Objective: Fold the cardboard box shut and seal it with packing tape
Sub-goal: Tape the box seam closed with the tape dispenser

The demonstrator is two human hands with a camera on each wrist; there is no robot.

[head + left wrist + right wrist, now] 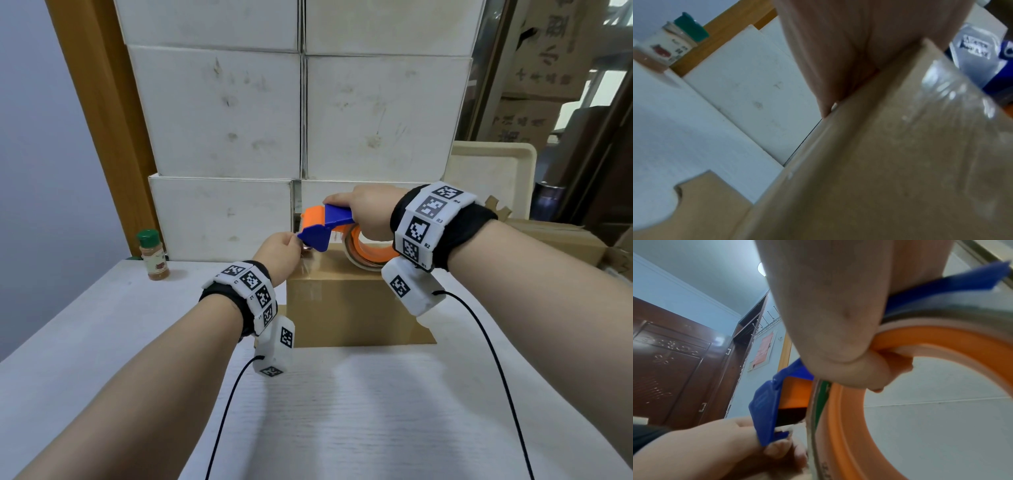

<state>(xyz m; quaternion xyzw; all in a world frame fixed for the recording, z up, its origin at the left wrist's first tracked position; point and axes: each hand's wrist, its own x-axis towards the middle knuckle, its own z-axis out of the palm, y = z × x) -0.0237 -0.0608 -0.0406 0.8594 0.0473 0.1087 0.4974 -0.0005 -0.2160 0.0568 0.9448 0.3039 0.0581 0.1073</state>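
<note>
With flaps already folded, tape is being pinched at the box [346, 308] top by the left hand [279, 251]; the dispenser [329, 228] is gripped by the right hand [368, 212]; sealing remains unfinished.

Matt brown cardboard box [346, 308], glossy clear tape [953, 100], smooth plastic dispenser [322, 226]

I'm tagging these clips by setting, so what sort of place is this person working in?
Probably a stockroom or packing room. White cartons are stacked high against the wall behind the white table, printed brown cartons stand to the right, and the right hand holds a tape dispenser over the cardboard box.
</note>
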